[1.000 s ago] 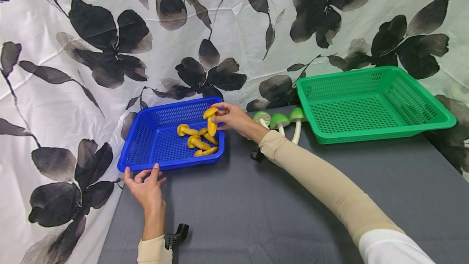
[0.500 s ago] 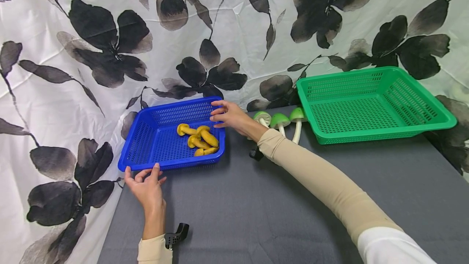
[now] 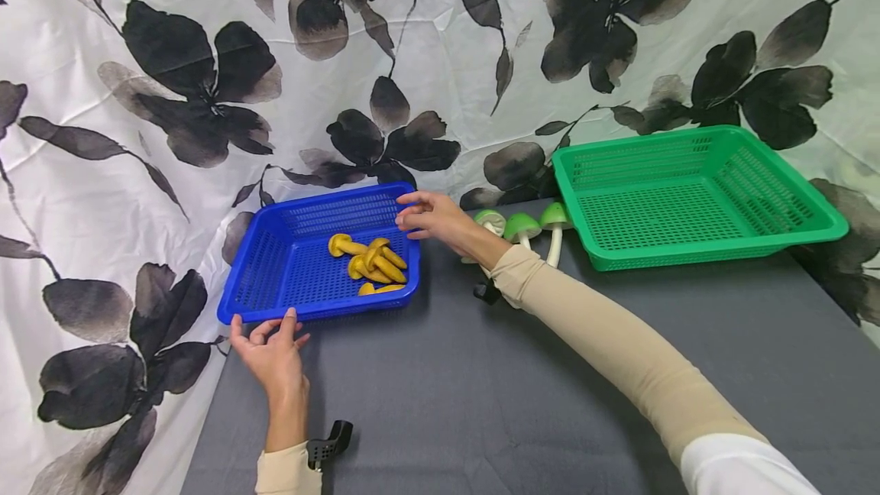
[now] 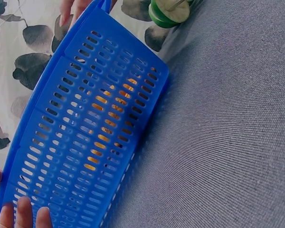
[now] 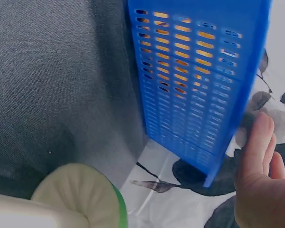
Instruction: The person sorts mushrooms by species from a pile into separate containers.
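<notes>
Several yellow toy mushrooms (image 3: 380, 266) lie in a heap in the right half of a blue plastic basket (image 3: 275, 250). My left hand (image 3: 275, 357) holds the basket's near rim; in the left wrist view its fingertips (image 4: 23, 213) press the slotted outer wall. Over the basket's right end hovers my right hand (image 3: 440, 221), fingers apart and nothing between them. In the right wrist view that hand (image 5: 261, 185) is beside the blue rim, and the yellow shows through the slots.
Green-capped mushrooms with white stems (image 3: 554, 235) lie beside my right forearm, partly hidden by it. A green basket (image 3: 687, 208) stands at the back right of the grey-covered table (image 3: 481, 403). Floral cloth (image 3: 440, 59) hangs close behind both baskets.
A second ago my right hand held a yellow mushroom above the blue basket. It let go, and that mushroom dropped onto the heap and shifted. My left hand kept its place.
</notes>
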`<state>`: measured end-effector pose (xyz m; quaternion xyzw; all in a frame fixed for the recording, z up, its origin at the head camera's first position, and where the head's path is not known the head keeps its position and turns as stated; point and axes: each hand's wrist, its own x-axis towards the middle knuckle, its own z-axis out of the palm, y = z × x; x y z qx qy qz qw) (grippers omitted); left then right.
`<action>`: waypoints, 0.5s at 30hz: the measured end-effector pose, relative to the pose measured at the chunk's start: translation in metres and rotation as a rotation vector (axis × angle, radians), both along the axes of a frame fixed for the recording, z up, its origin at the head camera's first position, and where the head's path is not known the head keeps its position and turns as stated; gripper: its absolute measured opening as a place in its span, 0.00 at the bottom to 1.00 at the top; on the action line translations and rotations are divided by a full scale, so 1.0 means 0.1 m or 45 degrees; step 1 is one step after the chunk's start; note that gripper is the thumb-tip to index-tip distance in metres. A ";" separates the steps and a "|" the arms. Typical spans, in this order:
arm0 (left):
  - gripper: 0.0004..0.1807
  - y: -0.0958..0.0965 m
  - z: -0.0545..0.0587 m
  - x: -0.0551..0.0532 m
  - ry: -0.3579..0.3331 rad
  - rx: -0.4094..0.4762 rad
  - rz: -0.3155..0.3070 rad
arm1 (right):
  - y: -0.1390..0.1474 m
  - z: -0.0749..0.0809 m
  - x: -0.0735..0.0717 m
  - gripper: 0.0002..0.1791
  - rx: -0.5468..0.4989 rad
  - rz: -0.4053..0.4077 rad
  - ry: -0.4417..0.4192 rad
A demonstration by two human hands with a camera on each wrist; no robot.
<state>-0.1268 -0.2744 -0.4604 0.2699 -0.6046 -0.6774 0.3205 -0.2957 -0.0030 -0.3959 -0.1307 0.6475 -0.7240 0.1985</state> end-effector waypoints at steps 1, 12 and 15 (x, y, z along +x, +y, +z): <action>0.52 0.00 0.00 0.00 -0.004 -0.001 0.003 | 0.01 0.02 0.01 0.24 -0.001 0.001 0.010; 0.52 -0.01 0.02 0.01 -0.031 -0.002 0.001 | 0.10 0.18 0.15 0.24 0.055 0.000 0.094; 0.52 0.00 0.02 0.01 -0.045 -0.012 0.001 | 0.12 0.22 0.20 0.25 0.089 -0.005 0.102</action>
